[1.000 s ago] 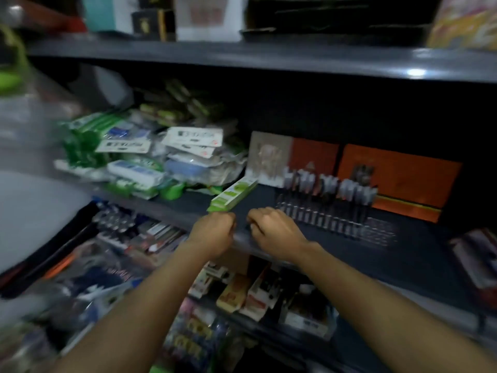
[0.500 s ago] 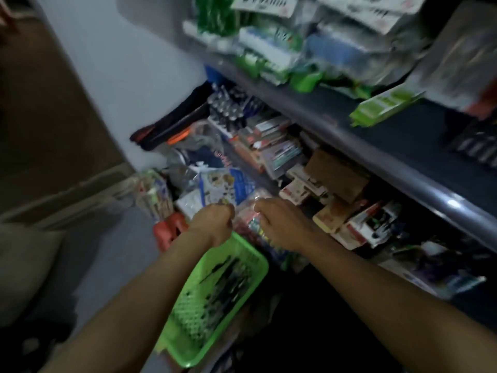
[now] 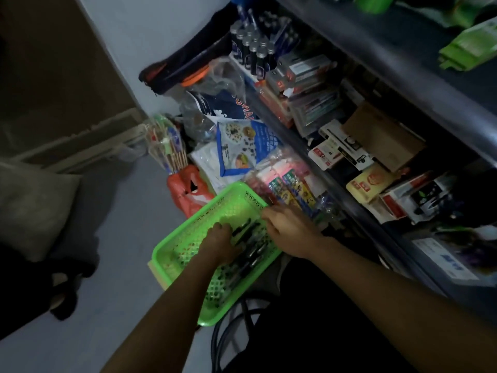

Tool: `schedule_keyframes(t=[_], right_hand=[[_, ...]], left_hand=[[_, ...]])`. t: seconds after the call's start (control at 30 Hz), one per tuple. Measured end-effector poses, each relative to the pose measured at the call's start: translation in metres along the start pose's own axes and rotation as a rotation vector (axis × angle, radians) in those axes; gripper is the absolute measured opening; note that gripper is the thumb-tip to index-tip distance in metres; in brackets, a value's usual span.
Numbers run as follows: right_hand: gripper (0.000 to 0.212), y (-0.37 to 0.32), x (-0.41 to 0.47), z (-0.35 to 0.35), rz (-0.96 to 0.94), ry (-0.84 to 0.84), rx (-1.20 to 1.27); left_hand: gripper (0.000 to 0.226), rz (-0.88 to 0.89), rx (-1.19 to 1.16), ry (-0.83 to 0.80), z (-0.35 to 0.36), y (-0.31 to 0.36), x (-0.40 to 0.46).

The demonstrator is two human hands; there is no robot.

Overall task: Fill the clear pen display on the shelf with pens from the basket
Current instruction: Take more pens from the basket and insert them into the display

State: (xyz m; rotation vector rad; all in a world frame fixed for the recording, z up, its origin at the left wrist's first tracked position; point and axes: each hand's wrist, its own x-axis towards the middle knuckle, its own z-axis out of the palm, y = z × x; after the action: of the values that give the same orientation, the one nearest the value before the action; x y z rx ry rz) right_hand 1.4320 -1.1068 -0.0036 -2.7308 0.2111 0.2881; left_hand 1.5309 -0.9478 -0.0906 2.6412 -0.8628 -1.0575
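A green basket (image 3: 188,246) is seen low beside the shelving, with dark pens (image 3: 248,254) lying along its right side. The left hand (image 3: 219,244) is reached down into the basket, its fingers curled onto the pens; whether one is actually gripped cannot be told. The right hand (image 3: 289,232) is laid over the basket's far right rim, fingers bent, its grasp likewise unclear. The clear pen display is out of view

Grey floor (image 3: 113,265) — green basket (image 3: 188,230), orange bag (image 3: 188,192) on it
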Motion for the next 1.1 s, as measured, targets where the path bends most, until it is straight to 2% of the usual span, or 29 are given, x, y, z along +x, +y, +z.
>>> schedule_keyframes(t=[0.23, 0.4, 0.53, 0.83, 1.03, 1.1], right_hand=[[0.008, 0.011, 0.004, 0.006, -0.025, 0.05, 0.049], [0.009, 0.014, 0.002, 0.006, -0.011, 0.055, 0.035], [0.009, 0.013, 0.002, 0.007, -0.005, 0.035, 0.024], [0.011, 0.017, 0.003, 0.006, -0.027, 0.033, 0.011], [0.008, 0.017, 0.001, 0.006, -0.015, 0.02, 0.016], [0.008, 0.017, 0.001, 0.007, -0.01, 0.014, 0.008]], left_hand=[[0.074, 0.074, -0.034, -0.055, 0.018, 0.006, 0.004], [0.092, 0.103, 0.077, -0.055, 0.027, 0.008, 0.001], [0.095, 0.103, 0.117, -0.05, 0.03, 0.011, 0.001], [0.09, 0.162, 0.082, -0.09, 0.024, 0.008, 0.008], [0.063, 0.089, 0.125, 0.05, 0.033, 0.023, 0.001], [0.062, 0.08, 0.145, 0.058, 0.034, 0.025, 0.002]])
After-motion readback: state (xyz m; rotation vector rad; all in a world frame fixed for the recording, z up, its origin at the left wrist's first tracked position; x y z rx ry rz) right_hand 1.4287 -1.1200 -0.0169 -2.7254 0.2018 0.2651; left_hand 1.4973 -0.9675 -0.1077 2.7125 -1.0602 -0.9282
